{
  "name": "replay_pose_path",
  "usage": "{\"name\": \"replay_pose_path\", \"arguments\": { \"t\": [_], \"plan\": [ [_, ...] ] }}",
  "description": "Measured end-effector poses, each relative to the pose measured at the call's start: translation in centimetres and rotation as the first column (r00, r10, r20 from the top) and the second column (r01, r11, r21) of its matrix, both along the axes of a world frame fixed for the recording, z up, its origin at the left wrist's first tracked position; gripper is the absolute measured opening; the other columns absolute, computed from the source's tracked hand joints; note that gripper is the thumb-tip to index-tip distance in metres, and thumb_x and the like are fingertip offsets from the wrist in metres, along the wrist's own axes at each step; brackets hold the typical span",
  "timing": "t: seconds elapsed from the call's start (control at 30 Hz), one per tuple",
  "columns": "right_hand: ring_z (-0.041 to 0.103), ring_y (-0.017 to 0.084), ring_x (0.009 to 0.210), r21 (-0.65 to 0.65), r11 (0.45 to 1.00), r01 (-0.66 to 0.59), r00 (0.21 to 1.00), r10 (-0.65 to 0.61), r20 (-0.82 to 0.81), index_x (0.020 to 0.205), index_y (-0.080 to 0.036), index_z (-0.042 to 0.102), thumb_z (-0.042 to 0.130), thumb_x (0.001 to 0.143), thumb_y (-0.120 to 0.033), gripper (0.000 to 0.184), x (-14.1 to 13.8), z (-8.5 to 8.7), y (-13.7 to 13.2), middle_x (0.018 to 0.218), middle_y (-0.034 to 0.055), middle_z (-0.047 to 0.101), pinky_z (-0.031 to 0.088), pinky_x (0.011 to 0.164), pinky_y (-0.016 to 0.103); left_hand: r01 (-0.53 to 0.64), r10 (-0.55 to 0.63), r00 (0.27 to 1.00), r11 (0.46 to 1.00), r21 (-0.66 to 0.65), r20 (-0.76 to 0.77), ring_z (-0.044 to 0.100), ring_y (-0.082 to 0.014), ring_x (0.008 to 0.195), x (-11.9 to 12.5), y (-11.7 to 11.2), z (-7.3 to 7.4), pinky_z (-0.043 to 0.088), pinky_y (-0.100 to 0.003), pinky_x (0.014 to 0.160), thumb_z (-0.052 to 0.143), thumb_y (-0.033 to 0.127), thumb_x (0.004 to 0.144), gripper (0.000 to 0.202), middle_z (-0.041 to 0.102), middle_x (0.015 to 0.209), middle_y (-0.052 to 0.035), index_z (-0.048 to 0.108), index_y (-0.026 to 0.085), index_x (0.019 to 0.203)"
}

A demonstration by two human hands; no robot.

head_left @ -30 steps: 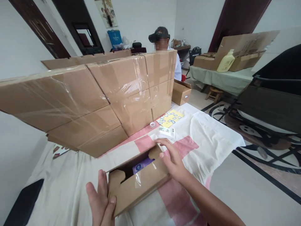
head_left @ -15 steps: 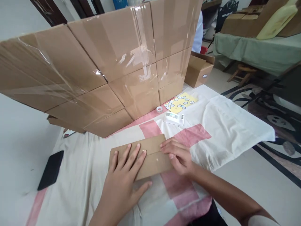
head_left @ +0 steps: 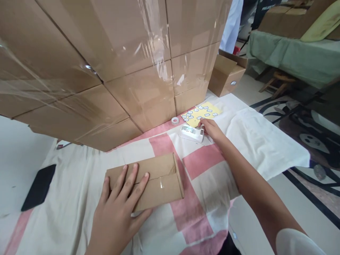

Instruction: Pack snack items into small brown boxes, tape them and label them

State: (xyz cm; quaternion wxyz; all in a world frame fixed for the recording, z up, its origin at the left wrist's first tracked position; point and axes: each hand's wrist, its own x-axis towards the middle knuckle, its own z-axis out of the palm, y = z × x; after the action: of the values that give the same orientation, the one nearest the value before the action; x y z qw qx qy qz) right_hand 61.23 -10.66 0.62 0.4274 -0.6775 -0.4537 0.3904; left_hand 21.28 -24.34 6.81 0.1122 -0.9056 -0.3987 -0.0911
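My left hand [head_left: 119,198] lies with fingers spread on the left part of a small flat cardboard box [head_left: 156,193], its thumb by the near edge. A strip of clear tape shows on the seam of the box's top. My right hand [head_left: 209,128] is at the cutter end of a white tape dispenser [head_left: 191,134], with its fingers bent together. Whatever may be between those fingertips is too small to make out. Just behind them lies a yellow sheet [head_left: 195,121] bearing several small white labels. A roll of tape [head_left: 175,120] rests left of the sheet.
A tall wall of taped cardboard boxes [head_left: 143,95] stands along the table's back. An open carton [head_left: 225,76] is at the far right corner. At left lies a black flat object [head_left: 39,187]. A white and pink cloth [head_left: 209,187] covers the table; a green-covered table [head_left: 281,53] stands beyond.
My right hand has left the box's right end and moved forward to the tape dispenser. My left hand stays on the box. The view has shifted a little.
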Motion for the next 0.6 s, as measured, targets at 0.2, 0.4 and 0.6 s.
{"name": "replay_pose_path", "arguments": {
  "t": [0.2,0.4,0.6],
  "plan": [
    [0.057,0.023,0.096,0.095,0.973,-0.209,0.939,0.173,0.299,0.072,-0.019,0.066,0.046,0.096,-0.046,0.041,0.6,-0.3,-0.4,0.083,0.0054,0.06,0.042,0.092,0.035,0.067,-0.067,0.998,0.998,-0.002,-0.02,0.022,-0.0362,0.155,-0.6,0.3,-0.1,0.01,-0.058,0.126,0.053,0.054,0.092,0.08,0.031,0.165,-0.0165,0.03,0.019,0.16],
    [0.056,0.026,0.108,0.036,0.969,-0.246,0.916,0.22,0.336,0.072,-0.018,0.067,0.041,0.101,-0.046,0.048,0.3,0.4,-0.3,0.088,0.0098,0.064,0.04,0.099,0.037,0.077,-0.077,0.997,0.997,-0.032,0.003,0.026,-0.0372,0.154,-0.8,0.4,-0.1,0.011,-0.058,0.126,0.052,0.055,0.092,0.081,0.033,0.165,-0.0157,0.029,0.019,0.16],
    [0.058,0.026,0.095,-0.014,0.953,-0.304,0.848,0.277,0.452,0.059,-0.02,0.055,0.037,0.103,-0.049,0.055,-0.2,1.2,0.1,0.074,0.0092,0.06,0.042,0.091,0.037,0.088,-0.089,0.996,0.996,-0.03,-0.015,0.027,-0.0368,0.153,-0.6,0.6,-0.1,0.012,-0.058,0.126,0.049,0.055,0.093,0.08,0.033,0.165,-0.0151,0.026,0.018,0.161]
  ]
}}
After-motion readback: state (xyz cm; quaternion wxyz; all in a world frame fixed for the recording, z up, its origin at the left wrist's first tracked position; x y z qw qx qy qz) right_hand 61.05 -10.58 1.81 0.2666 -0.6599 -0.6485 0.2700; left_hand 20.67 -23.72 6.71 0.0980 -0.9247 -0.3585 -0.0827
